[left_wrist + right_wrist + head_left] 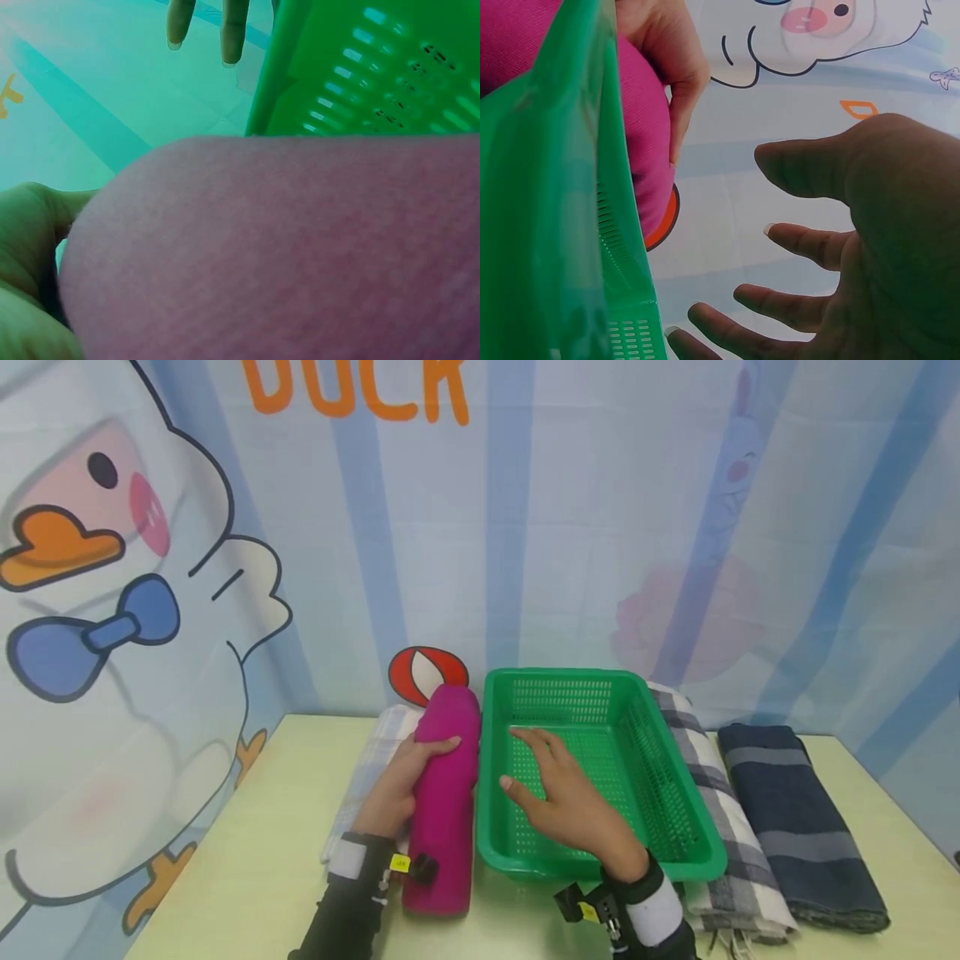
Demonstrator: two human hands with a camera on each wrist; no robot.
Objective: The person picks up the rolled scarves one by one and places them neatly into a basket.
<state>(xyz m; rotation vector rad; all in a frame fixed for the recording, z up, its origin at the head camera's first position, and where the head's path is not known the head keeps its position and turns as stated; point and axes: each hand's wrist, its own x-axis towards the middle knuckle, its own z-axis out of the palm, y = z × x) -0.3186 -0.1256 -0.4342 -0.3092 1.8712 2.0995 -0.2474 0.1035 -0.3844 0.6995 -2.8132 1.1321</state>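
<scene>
My left hand (393, 787) grips a long, rolled magenta cloth (442, 827) by its left side, its thumb lying across the top and the other fingers hidden. The roll lies lengthwise along the left wall of a green plastic basket (489, 857), partly over a pale plaid cloth (367, 777). With fingers spread and nothing held, my right hand (573, 802) hovers above the basket. In the right wrist view its fingers (787, 304) are extended and apart. The magenta cloth (262, 247) fills the lower part of the left wrist view.
Right of the basket lies a folded black-and-white checked cloth (738, 843) with fringe. Beyond it is a folded dark navy cloth (806, 827) with grey stripes. A printed curtain (570, 527) hangs behind the pale yellow table (247, 852).
</scene>
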